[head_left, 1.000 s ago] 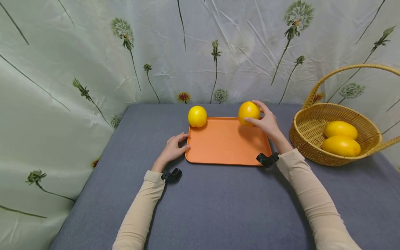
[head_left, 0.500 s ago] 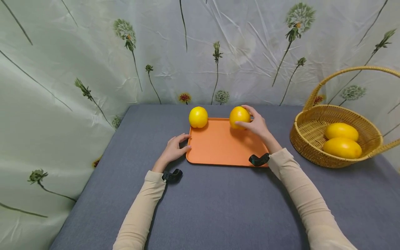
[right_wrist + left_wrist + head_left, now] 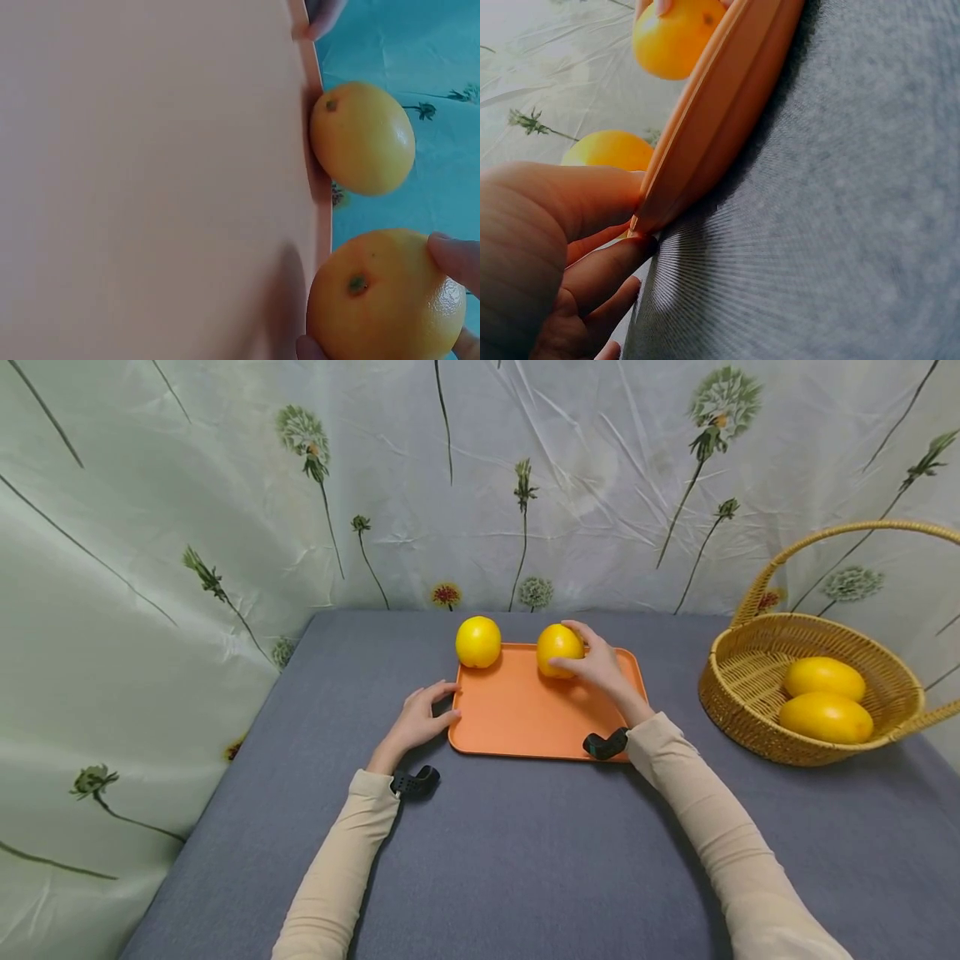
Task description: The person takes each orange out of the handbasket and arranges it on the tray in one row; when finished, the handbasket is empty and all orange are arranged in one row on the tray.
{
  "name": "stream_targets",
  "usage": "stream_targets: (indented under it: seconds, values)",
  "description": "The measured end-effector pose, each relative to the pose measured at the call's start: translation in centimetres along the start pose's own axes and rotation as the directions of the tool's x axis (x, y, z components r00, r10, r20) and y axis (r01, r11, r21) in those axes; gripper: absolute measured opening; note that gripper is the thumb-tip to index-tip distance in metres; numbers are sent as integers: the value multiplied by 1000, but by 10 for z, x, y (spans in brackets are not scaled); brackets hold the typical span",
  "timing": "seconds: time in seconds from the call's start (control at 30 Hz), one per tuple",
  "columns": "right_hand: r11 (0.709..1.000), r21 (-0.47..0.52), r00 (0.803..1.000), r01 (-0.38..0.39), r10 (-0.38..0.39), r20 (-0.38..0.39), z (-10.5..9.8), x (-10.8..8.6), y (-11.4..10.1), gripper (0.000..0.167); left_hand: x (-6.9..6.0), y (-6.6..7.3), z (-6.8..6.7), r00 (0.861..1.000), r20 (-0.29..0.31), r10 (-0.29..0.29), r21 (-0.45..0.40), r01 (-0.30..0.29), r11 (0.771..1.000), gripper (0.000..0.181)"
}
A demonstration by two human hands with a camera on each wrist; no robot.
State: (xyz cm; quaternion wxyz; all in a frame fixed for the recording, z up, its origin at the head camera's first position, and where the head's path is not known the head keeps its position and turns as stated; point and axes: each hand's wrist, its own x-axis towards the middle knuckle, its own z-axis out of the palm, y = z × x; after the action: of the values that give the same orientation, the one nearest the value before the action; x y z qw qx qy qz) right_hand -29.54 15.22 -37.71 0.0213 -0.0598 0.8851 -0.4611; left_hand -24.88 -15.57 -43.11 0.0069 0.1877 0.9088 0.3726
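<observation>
An orange tray (image 3: pixel 525 720) lies on the grey-blue table. My left hand (image 3: pixel 417 718) is at its left edge; in the left wrist view the thumb and fingers pinch the tray's rim (image 3: pixel 697 127). One orange (image 3: pixel 477 642) sits in the tray's far left corner. My right hand (image 3: pixel 597 667) grips a second orange (image 3: pixel 559 651) between thumb and fingers, over the far middle part of the tray. In the right wrist view this held orange (image 3: pixel 386 296) shows its stem spot, and its shadow falls on the tray. I cannot tell whether it touches the tray.
To the right of the tray stands a wicker basket (image 3: pixel 738 718) with a tall handle, holding two yellow oval fruits (image 3: pixel 825 717). A flower-printed curtain (image 3: pixel 420 485) hangs behind the table. A black band (image 3: pixel 416 782) is on each wrist.
My right hand has carried its orange leftward and a little lower, closer to the orange in the corner. The left hand stays at the tray's edge.
</observation>
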Motion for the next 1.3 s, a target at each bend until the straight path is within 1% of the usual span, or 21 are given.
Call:
stream_targets:
  seconds: [0.23,0.5,0.67,0.77,0.9,0.93,1.03,1.13,1.17,1.3]
  values:
    - [999,-34,1000,12,-12,8,9,5,0,74,0,-1,1,1000,-2,-8,-10,8,1000,48]
    - [1000,-27,1000,12,-11,12,14,10,-2,74,1,1,1,1000,-3,-3,-2,3,1000,48]
    - [1000,-19,999,-13,13,30,14,13,-6,74,2,1,1,1000,-2,-5,3,5,1000,48]
    - [1000,-8,999,-23,23,43,14,14,-9,75,2,-1,1,1000,-3,-7,-3,7,1000,48]
    - [999,16,998,-29,28,65,17,15,-12,75,0,-2,1,1000,-11,14,-26,-14,1000,48]
    - [999,21,997,-31,30,70,17,15,-12,75,-1,-2,0,999,-22,27,-25,-27,999,48]
    - [999,23,996,-29,27,81,19,16,-13,74,-2,-2,0,999,-29,43,-27,-44,999,48]
    - [999,38,994,-21,17,106,20,17,-14,74,-1,-2,0,999,-28,35,-27,-36,999,48]
    - [999,46,993,-19,13,116,20,18,-13,74,0,-2,0,1000,-17,22,-34,-23,999,48]
    - [997,83,986,-9,-5,165,22,19,-12,74,1,-2,1,1000,3,-9,-5,9,1000,48]
